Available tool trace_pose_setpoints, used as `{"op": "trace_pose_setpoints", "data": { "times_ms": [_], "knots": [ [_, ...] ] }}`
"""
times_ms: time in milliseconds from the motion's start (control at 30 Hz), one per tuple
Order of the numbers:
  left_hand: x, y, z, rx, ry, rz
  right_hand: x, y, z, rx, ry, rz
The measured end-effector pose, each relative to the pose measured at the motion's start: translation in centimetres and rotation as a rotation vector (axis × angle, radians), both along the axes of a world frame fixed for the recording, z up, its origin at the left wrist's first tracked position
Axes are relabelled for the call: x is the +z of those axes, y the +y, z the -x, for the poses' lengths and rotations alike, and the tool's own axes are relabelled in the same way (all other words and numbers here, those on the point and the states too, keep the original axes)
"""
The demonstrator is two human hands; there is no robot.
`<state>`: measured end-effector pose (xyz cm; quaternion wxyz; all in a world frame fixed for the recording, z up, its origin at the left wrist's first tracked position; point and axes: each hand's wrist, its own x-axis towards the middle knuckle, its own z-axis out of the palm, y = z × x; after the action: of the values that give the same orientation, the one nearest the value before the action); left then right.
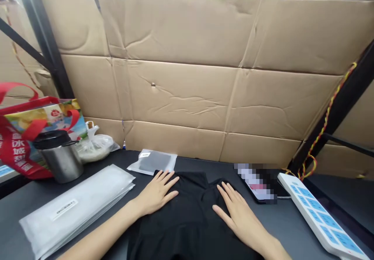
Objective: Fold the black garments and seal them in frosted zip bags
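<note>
A black garment [189, 213] lies spread on the dark table, its lower part running out of the frame. My left hand [156, 193] rests on its upper left part, fingers apart and pointing away from me. On the right side of the cloth lies my right hand [235, 209], palm down, thumb spread from the fingers. Neither hand holds anything. Just beyond my left hand is a small clear packet [153, 162] with a dark item inside. A stack of frosted plastic packets [78, 209] with a barcode label lies left of my left forearm.
Back left on the table [117, 158] stand a steel cup [62, 160], a red bag [17, 151] and a knotted plastic bag [96, 147]. A phone [257, 184] and a white power strip [321, 217] lie right. Cardboard [181, 77] walls off the back.
</note>
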<state>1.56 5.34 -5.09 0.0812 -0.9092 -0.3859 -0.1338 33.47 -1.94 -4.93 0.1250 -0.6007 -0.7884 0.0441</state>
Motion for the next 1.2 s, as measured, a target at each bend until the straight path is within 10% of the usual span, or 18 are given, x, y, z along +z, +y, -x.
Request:
{"op": "trace_pose_setpoints", "data": {
  "times_ms": [333,533,933,1200],
  "knots": [
    [4.5,2.9,5.4,0.194,0.019,-0.049,-1.2,0.3,-0.3,0.008,0.033,-0.064],
    [4.0,3.8,8.2,0.26,0.052,-0.063,-1.6,0.4,-0.3,0.001,0.045,-0.104],
    [9.2,4.1,3.9,0.417,-0.221,-0.295,-0.9,0.1,-0.2,-0.005,0.099,-0.097],
    [5.9,-4.5,-3.6,-0.134,-0.064,-0.42,2.9,-0.7,2.6,0.234,0.103,-0.685]
  ]
}}
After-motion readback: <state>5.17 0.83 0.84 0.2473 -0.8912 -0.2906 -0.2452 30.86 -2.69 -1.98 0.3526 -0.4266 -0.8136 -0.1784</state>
